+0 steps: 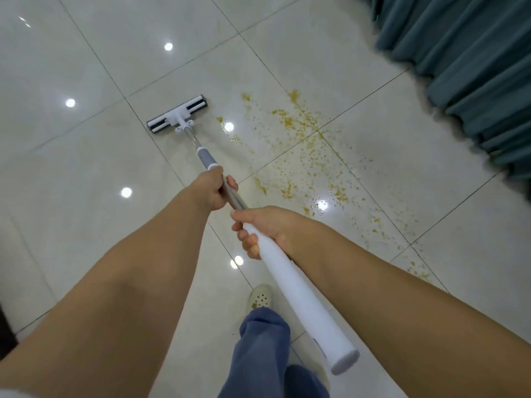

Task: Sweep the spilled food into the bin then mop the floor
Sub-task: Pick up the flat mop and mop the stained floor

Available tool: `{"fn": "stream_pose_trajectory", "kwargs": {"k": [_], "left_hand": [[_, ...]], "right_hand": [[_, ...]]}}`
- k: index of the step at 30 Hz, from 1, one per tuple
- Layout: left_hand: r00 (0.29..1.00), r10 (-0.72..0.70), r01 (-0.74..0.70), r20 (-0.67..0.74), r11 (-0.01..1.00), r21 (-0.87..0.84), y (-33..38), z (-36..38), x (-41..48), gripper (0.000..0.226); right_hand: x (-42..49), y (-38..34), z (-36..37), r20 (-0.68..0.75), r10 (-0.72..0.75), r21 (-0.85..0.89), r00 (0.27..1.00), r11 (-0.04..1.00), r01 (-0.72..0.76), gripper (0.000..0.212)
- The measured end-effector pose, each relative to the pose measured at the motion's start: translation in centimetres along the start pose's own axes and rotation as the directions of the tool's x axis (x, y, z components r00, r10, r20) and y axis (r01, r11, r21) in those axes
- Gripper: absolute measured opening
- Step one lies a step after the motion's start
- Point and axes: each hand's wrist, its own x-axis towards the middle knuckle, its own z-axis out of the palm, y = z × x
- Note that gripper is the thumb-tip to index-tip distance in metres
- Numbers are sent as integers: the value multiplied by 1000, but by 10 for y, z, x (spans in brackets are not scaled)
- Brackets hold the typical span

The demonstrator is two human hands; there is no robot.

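A flat mop with a white and black head (177, 118) rests on the glossy tile floor, left of the spill. Its metal shaft runs back toward me into a thick white handle (298, 294). My left hand (211, 191) grips the shaft just below the grey collar. My right hand (258, 228) grips the top of the white handle, a little behind the left. Yellow crumbs and wet droplets of spilled food (304, 159) are scattered across the tiles to the right of the mop head, trailing toward the lower right.
A teal curtain (471, 67) hangs along the upper right, its hem touching the floor close to the spill. My foot in a pale perforated shoe (260, 298) and a blue trouser leg (264, 349) stand below the handle. Ceiling lights reflect on the tiles.
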Motion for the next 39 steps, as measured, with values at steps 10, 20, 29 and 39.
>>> {"fn": "stream_pose_trajectory", "kwargs": {"k": [10, 20, 29, 39], "left_hand": [[998, 2, 4, 63, 996, -89, -98, -26, -57, 22], [993, -2, 15, 120, 994, -109, -294, -36, -164, 19], [993, -53, 76, 108, 972, -222, -523, -24, -279, 23], [993, -80, 110, 87, 903, -416, -603, -45, -376, 14]], "right_hand": [[-48, 100, -21, 9, 51, -1, 999, 999, -51, 25], [-154, 277, -82, -18, 82, -97, 996, 992, -84, 28], [-268, 465, -175, -120, 165, -328, 979, 924, -196, 23], [-353, 528, -179, -143, 291, -447, 946, 834, -324, 17]]}}
